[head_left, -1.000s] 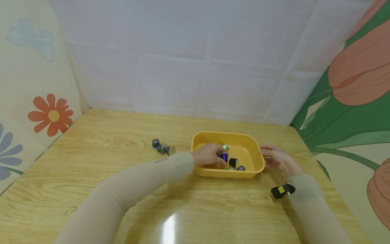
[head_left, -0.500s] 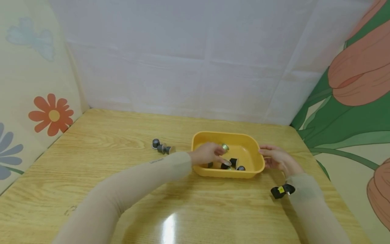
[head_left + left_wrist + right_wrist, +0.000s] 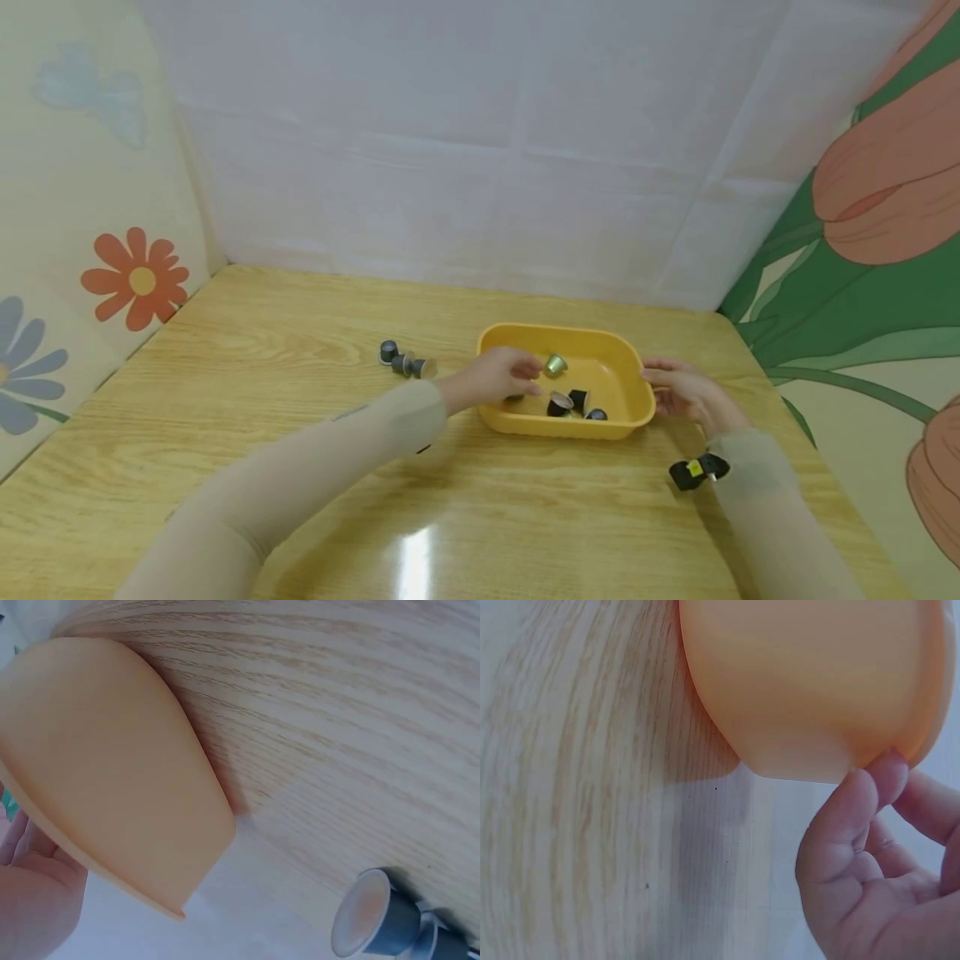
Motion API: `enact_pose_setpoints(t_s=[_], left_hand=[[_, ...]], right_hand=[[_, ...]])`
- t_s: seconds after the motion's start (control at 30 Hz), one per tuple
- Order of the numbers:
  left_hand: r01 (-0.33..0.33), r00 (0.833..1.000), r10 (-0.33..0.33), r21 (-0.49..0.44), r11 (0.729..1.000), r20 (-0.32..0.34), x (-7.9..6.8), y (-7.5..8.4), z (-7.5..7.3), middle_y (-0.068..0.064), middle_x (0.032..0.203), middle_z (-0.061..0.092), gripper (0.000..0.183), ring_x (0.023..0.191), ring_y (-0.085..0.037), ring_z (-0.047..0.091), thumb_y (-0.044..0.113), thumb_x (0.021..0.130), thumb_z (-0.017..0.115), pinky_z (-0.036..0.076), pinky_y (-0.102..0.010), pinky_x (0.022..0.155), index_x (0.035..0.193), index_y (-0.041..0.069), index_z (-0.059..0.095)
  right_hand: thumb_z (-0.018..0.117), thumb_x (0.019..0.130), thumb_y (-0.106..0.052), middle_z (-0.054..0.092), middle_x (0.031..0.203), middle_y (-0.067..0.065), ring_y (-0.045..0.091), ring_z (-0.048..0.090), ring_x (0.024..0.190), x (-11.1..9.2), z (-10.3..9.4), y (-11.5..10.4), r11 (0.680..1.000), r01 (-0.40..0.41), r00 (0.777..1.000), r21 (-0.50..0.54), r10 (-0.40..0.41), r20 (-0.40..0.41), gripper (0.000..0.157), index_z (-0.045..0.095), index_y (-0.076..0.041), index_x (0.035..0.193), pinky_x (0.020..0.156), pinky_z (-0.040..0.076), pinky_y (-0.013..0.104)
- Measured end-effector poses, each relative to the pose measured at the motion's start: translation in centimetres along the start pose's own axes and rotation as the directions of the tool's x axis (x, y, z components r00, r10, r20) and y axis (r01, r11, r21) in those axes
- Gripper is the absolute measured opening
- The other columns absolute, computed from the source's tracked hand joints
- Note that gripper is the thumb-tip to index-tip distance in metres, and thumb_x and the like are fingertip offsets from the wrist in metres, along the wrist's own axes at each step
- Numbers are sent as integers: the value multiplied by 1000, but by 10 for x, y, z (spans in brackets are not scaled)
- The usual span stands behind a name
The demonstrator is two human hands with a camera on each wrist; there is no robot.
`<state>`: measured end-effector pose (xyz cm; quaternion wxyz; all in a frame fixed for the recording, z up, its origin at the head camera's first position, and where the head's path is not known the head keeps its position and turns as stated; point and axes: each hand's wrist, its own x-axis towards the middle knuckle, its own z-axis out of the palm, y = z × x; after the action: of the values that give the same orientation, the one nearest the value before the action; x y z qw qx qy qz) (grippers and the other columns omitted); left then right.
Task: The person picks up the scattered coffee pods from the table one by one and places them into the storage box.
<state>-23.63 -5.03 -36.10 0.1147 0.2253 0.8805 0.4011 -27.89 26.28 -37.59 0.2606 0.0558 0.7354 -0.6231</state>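
Note:
My left hand [image 3: 495, 375] hovers over the left end of a yellow plastic tub [image 3: 555, 427], fingers slightly bent with nothing held. Inside the tub lie several coffee capsules: a green one [image 3: 556, 365] near the middle, a dark one with its lid up [image 3: 559, 406], and others along the front wall. Part of one dark capsule shows beneath the left hand. At the tub's right end my right hand [image 3: 686, 392] holds the rim. In the right wrist view, curled fingers [image 3: 847, 810] meet the tub's outer wall just below the rim.
Left of the tub, dark coffee capsules [image 3: 402, 364] lie close together on the wooden table [image 3: 315, 317]. A white sheet [image 3: 450, 150] hangs behind the table. Flower-patterned panels [image 3: 112, 192] flank it on both sides.
The purple capsule that my left hand pinched has been let go into the tub. That hand has drawn back left and its fingers have loosened. The right hand stays at the rim.

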Motion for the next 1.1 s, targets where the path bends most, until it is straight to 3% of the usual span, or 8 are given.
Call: enact_pose_setpoints(t_s=[0.37, 0.67, 1.1], left_hand=[[42, 999, -44, -108, 993, -25, -17, -3, -9, -14, 126, 63, 41, 115, -25, 59, 16, 93, 68, 49, -35, 96, 128, -3, 59], [8, 998, -18, -147, 989, -63, -30, -10, -13, -15, 122, 64, 37, 112, -25, 62, 13, 92, 69, 50, -34, 96, 124, -3, 61], [9, 993, -27, -159, 987, -116, -43, -9, -23, -15, 119, 66, 37, 108, -24, 63, 14, 92, 69, 50, -33, 94, 123, -3, 62]], right_hand=[[52, 102, -16, 63, 87, 0, 13, 62, 72, 0, 0, 0, 1000, -1, 1000, -13, 1, -6, 49, 33, 4, 143, 63, 55, 27], [51, 101, -14, 63, 86, 0, 13, 62, 71, 0, 0, 1, 1000, 7, 1000, 11, -7, 8, 39, 41, 2, 136, 62, 55, 26], [50, 102, -15, 63, 87, 0, 13, 62, 73, 1, 0, 1, 1000, 4, 1000, 4, -4, 4, 48, 33, 6, 142, 64, 55, 27]])
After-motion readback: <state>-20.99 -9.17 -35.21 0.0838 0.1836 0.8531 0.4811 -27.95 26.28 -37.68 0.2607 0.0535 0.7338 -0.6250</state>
